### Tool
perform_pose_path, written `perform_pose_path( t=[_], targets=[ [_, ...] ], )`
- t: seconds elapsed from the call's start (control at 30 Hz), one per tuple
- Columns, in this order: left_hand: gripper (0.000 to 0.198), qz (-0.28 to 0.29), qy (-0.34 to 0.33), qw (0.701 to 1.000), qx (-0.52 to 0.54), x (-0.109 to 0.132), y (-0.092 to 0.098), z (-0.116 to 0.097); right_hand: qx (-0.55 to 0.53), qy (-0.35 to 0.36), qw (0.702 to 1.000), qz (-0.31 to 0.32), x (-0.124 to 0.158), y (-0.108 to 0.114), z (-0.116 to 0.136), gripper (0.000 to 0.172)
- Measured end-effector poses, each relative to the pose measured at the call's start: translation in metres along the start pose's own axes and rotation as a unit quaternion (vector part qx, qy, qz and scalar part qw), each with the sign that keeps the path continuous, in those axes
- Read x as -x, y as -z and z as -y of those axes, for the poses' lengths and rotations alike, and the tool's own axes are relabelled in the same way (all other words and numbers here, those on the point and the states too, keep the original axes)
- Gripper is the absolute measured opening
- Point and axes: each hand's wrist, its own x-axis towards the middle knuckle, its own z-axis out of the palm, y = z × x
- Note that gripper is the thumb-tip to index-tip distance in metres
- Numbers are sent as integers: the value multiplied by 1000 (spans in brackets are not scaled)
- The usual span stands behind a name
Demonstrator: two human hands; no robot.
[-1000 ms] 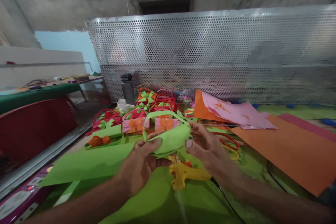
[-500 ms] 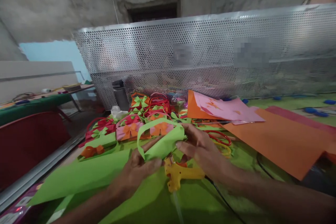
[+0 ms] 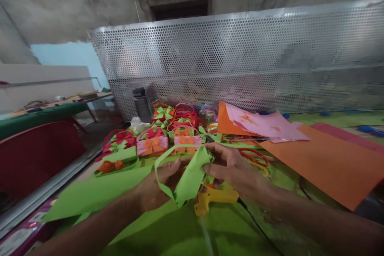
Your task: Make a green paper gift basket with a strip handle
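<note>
A light green paper bag (image 3: 190, 176) with a looped paper handle hangs between my hands, tilted. My right hand (image 3: 229, 164) pinches its upper right side between thumb and fingers. On the left, my left hand (image 3: 162, 186) is behind the handle loop, its fingers partly hidden by the bag; whether it grips the paper cannot be made out. Just below the bag lies a yellow glue gun (image 3: 216, 197) with a glue stick and a black cord. Green sheets (image 3: 102, 190) lie beneath my left forearm.
Small pink bags (image 3: 152, 145) with orange bows and red bags stand behind my hands. A grey bottle (image 3: 141, 105) is beside a perforated metal screen (image 3: 186, 60). Orange sheets (image 3: 324, 160) and pink sheets (image 3: 267, 124) lie to the right. An orange bow (image 3: 111, 165) sits at left.
The green bag has turned to a steeper tilt. My left hand has shifted from its lower edge to behind the handle, its thumb off the front. The whole view has shifted slightly.
</note>
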Motion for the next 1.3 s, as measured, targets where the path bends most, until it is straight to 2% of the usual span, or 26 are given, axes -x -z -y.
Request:
perform_pose_path(
  t=[0.1, 0.17, 0.3, 0.4, 0.5, 0.6, 0.77, 0.87, 1.0, 1.07, 1.17, 1.3],
  targets=[
    [55, 1, -15, 1000, -18, -3, -8, 7, 36, -5, 999, 7, 1, -2, -1, 33],
    [60, -23, -21, 999, -44, -3, -14, 7, 68, -1, 998, 5, 1, -2, -1, 34],
    [49, -64, -16, 994, -92, -1, -24, 3, 151, 50, 987, 3, 1, -1, -5, 41],
    [41, -85, -37, 990, -108, -2, -27, 1, 204, 91, 975, -12, 1, -1, -8, 48],
    [41, -94, -70, 987, -114, -5, -26, 2, 237, 131, 962, -42, 2, -2, -10, 53],
    [45, -93, -75, 986, -117, -6, -22, 2, 258, 164, 950, -65, 3, -1, -11, 50],
    [52, -70, -79, 984, -144, -5, -16, 1, 266, 245, 930, -60, -1, 6, -15, 25],
    [65, -56, -91, 981, -163, -4, -16, 0, 287, 286, 912, -59, -6, 11, -19, 24],
    [77, -37, -95, 980, -172, -4, -17, -1, 293, 278, 913, -49, -11, 15, -20, 21],
    [74, -24, -103, 977, -185, -5, -14, 0, 278, 265, 923, -34, -12, 16, -19, 15],
    [58, 8, -102, 971, -215, -6, -6, 1, 255, 250, 934, -5, -11, 16, -15, 10],
    [46, 65, -97, 962, -245, -6, -1, 2, 253, 245, 936, 16, -11, 15, -13, 6]
  ],
)
